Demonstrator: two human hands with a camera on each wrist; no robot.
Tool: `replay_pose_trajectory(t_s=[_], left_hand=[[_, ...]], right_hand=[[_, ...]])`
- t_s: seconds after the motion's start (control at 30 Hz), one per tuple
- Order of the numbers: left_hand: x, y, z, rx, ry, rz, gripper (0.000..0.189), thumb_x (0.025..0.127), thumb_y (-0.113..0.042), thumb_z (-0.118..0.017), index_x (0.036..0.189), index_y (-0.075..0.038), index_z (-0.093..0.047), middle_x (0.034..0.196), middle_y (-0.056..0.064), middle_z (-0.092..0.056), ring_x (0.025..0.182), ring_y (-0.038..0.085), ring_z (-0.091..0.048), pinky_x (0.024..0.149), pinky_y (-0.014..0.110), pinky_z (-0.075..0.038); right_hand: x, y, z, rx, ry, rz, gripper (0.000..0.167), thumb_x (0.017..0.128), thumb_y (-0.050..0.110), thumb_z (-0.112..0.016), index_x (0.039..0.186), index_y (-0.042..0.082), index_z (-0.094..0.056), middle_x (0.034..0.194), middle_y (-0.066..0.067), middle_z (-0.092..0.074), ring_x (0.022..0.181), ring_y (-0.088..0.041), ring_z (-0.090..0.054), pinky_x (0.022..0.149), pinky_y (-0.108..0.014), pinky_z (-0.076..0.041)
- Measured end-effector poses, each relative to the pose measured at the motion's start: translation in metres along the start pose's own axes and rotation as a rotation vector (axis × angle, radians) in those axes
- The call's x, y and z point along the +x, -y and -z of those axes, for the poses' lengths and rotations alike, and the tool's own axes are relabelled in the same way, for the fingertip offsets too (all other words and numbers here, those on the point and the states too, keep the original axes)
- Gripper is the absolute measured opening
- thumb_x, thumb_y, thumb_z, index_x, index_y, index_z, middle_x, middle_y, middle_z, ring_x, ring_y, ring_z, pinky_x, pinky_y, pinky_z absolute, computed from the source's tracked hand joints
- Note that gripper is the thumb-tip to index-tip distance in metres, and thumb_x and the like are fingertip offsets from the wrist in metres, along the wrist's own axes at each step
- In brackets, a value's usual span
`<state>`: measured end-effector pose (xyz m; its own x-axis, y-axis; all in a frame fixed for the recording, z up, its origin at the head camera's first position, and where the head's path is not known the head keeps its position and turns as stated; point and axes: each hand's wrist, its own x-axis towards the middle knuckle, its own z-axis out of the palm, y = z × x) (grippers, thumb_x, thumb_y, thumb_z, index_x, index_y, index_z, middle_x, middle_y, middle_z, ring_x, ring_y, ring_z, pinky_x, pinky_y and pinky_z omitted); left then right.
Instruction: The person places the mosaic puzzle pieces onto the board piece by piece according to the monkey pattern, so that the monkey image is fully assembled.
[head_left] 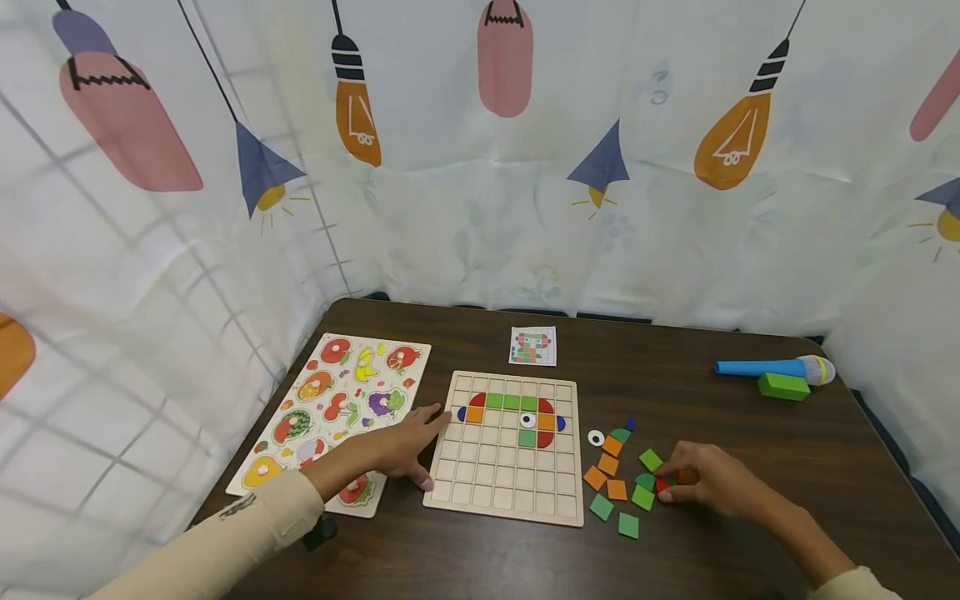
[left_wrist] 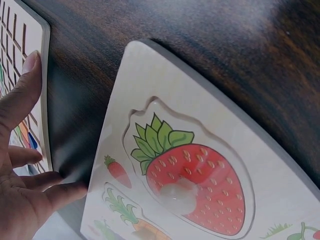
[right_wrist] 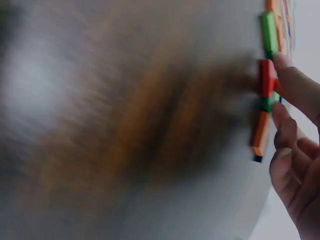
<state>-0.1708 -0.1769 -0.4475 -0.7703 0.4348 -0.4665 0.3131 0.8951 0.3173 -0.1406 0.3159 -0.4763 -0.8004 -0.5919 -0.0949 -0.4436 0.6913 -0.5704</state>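
Note:
A square wooden grid board [head_left: 487, 492] lies mid-table, with red, green, orange and blue pieces and one eye piece set in its upper cells. My left hand [head_left: 408, 443] rests at the board's left edge with fingers spread; in the left wrist view the thumb [left_wrist: 30, 80] lies against the board's rim. Right of the board, my right hand [head_left: 716, 479] pinches a small red piece [head_left: 662, 484] between thumb and fingertip. That red piece [right_wrist: 267, 77] also shows between the fingertips in the right wrist view. Green squares [head_left: 642, 497] and orange squares [head_left: 617, 489] lie loose beside it.
A fruit puzzle board [head_left: 251, 462] lies on the left, close to the left forearm. Behind the grid board is a small pattern card [head_left: 533, 346]. At the far right are a blue toy microphone [head_left: 757, 367] and a green block [head_left: 783, 386]. A printed curtain surrounds the table.

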Motion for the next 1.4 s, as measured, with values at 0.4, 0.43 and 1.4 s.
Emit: replay_pose_trajectory(t_s=[0.4,0.43,1.4], left_hand=[[0.0,-0.001,0.001,-0.008,0.0,-0.013,0.108,0.077,-0.037,-0.086,0.16,-0.01,-0.022,0.166,0.02,-0.014,0.154,0.04,-0.015,0.117,0.056,-0.031],[0.0,-0.001,0.001,-0.009,0.001,-0.013,0.108,0.078,-0.037,-0.086,0.16,-0.01,-0.022,0.166,0.02,-0.014,0.154,0.04,-0.015,0.117,0.056,-0.031],[0.001,0.0,0.0,-0.013,0.001,0.009,0.109,0.076,-0.036,-0.088,0.16,-0.012,-0.023,0.167,0.018,-0.015,0.154,0.039,-0.016,0.116,0.056,-0.033]], right_hand=[[-0.008,0.007,-0.01,-0.06,-0.086,-0.013,0.035,0.086,0.039,-0.077,0.112,0.016,-0.077,0.093,0.013,-0.055,0.071,0.004,-0.043,0.058,-0.019,-0.039],[-0.009,0.007,-0.01,-0.069,-0.096,-0.012,0.036,0.086,0.039,-0.077,0.112,0.016,-0.077,0.094,0.013,-0.055,0.071,0.004,-0.043,0.058,-0.019,-0.039],[0.025,0.046,-0.009,0.104,-0.096,0.045,0.025,0.101,0.024,-0.062,0.121,0.011,-0.067,0.111,0.001,-0.069,0.087,0.002,-0.058,0.067,-0.023,-0.051]])
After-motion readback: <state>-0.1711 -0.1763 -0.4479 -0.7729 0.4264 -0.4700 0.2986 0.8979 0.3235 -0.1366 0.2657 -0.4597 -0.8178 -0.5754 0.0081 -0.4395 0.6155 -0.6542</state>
